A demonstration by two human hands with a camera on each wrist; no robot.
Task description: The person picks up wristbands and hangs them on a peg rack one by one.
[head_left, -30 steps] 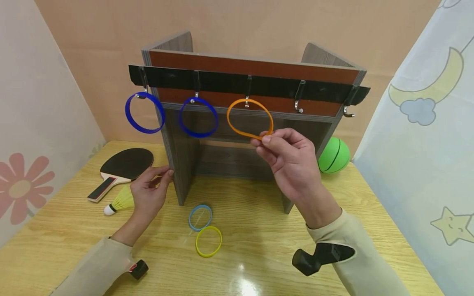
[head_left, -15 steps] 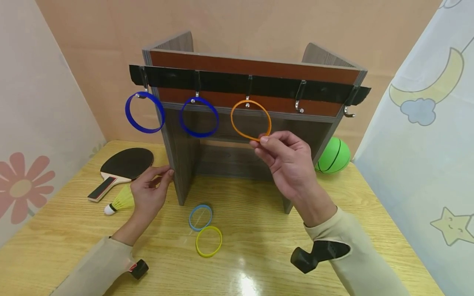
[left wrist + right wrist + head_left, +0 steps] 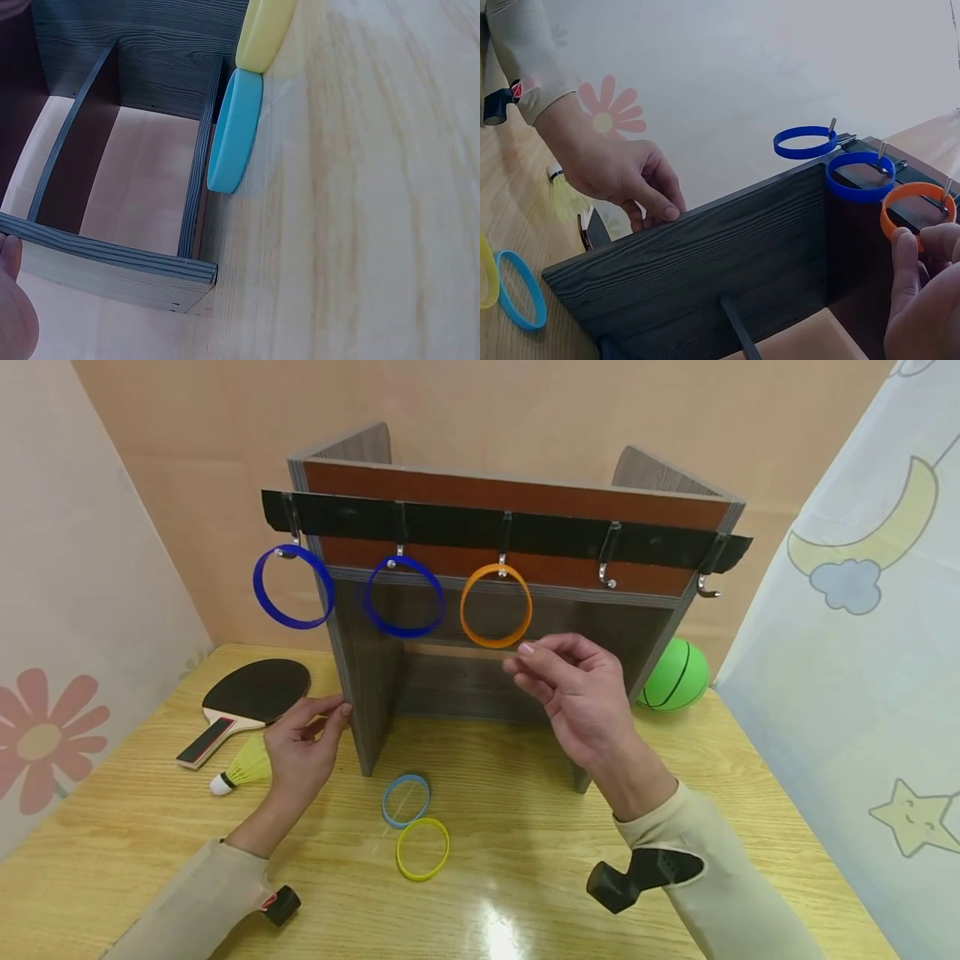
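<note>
An orange wristband [image 3: 532, 603] hangs on the middle hook of a grey wood-grain rack [image 3: 465, 682]. My right hand [image 3: 588, 697] is just below and right of it, thumb and index fingertips slightly apart. In the right wrist view, those fingers overlap the band's near edge, so contact is unclear. My left hand [image 3: 303, 743] holds the front edge of the rack's left side panel between thumb and fingertips, from outside. Two dark blue wristbands hang on the hooks to the left, one [image 3: 258, 589] at the end and the other [image 3: 405, 633] beside the orange one.
A light blue wristband [image 3: 385, 806] and a yellow wristband [image 3: 399, 860] lie on the table before the rack. At left are a table tennis bat [image 3: 258, 689] and a yellow shuttlecock [image 3: 247, 767]. Behind the rack's right side sits a green ball [image 3: 678, 675]. Two bare hooks are at right.
The orange wristband has shifted slightly left and now hangs straight from its hook. My right thumb and finger have let go of it and moved a little down. My left hand stays put.
</note>
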